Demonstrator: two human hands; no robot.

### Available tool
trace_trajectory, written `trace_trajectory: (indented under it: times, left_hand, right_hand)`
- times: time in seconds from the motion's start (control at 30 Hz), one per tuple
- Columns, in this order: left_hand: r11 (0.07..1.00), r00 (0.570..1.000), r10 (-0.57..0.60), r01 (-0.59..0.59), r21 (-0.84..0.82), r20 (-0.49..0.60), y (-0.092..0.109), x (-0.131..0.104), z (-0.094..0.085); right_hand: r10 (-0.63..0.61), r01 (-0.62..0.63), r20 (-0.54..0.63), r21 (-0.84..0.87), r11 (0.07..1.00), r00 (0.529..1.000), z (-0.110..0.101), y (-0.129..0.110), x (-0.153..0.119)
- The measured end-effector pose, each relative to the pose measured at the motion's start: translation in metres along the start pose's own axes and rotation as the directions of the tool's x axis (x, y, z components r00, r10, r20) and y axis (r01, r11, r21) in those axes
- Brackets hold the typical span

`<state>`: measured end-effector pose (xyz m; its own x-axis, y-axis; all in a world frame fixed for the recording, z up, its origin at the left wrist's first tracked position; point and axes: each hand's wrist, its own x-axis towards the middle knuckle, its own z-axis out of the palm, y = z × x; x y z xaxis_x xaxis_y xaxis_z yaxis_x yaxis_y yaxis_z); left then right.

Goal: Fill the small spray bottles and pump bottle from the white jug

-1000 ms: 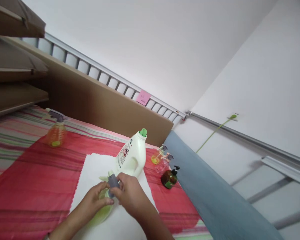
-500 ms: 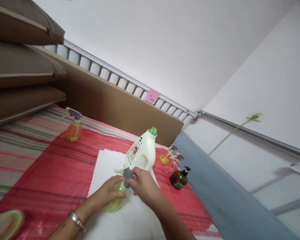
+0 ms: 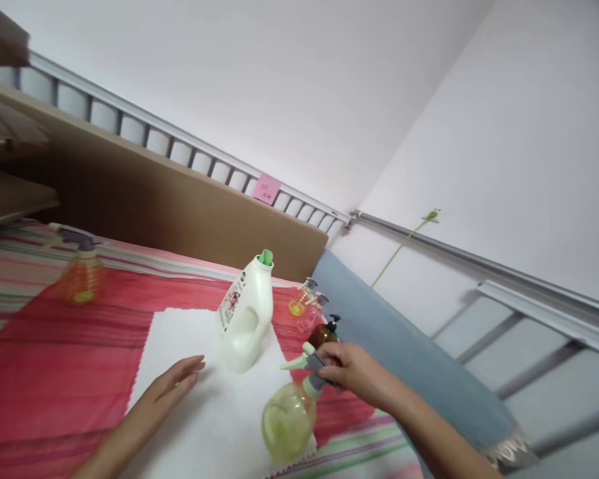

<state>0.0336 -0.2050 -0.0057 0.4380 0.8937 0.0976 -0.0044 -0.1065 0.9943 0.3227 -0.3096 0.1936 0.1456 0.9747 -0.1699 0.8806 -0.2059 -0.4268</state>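
Observation:
By its grey spray head, my right hand (image 3: 347, 369) grips a clear spray bottle (image 3: 288, 420) holding pale yellow-green liquid. The bottle is tilted over the right edge of the white cloth (image 3: 204, 426), its pale green trigger pointing left. My left hand (image 3: 174, 384) is off the bottle, fingers stretched out above the cloth and holding nothing. Between and beyond my hands stands a white jug (image 3: 247, 319) with a handle, a printed label and a green cap. Behind my right hand, partly covered by it, is a brown pump bottle (image 3: 321, 334).
Two small spray bottles, one yellow (image 3: 297, 306) and one pink (image 3: 309, 319), stand beside the brown one. An orange-tinted spray bottle (image 3: 82, 276) is at left on the red cloth (image 3: 34, 372). A cardboard panel (image 3: 180, 219) and bed rail (image 3: 180, 148) bound the far side.
My right hand has carried the spray bottle rightward and tilted it. My left hand has let go of it and moved left. The view has shifted to the right.

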Motion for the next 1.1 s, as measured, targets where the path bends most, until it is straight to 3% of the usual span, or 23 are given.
trace_trajectory:
  times: [0.2,0.4,0.6,0.9,1.1]
  left_hand:
    - [0.999,0.999,-0.028,0.027,0.046,0.015,-0.011,0.001,0.003]
    - [0.998,0.998,-0.036,0.039,0.057,-0.053,-0.021,0.004,0.000]
    - [0.998,0.999,-0.035,0.037,0.057,-0.028,-0.027,0.009,-0.009]
    - [0.995,0.998,-0.038,0.043,0.095,-0.051,-0.016,0.005,-0.008]
    - [0.997,0.999,-0.023,0.025,0.068,-0.037,-0.010,0.007,-0.011]
  right_hand:
    - [0.153,-0.159,-0.049,-0.170,0.973,0.987,-0.048,0.091,0.015]
    - [0.202,-0.201,-0.032,-0.342,0.918,0.979,-0.062,0.152,0.050]
    - [0.221,-0.227,-0.063,-0.414,0.882,0.973,-0.062,0.173,0.075]
    - [0.146,-0.171,-0.090,-0.467,0.868,0.985,-0.054,0.192,0.093]
    - [0.089,-0.138,-0.123,-0.483,0.865,0.988,-0.052,0.191,0.093]
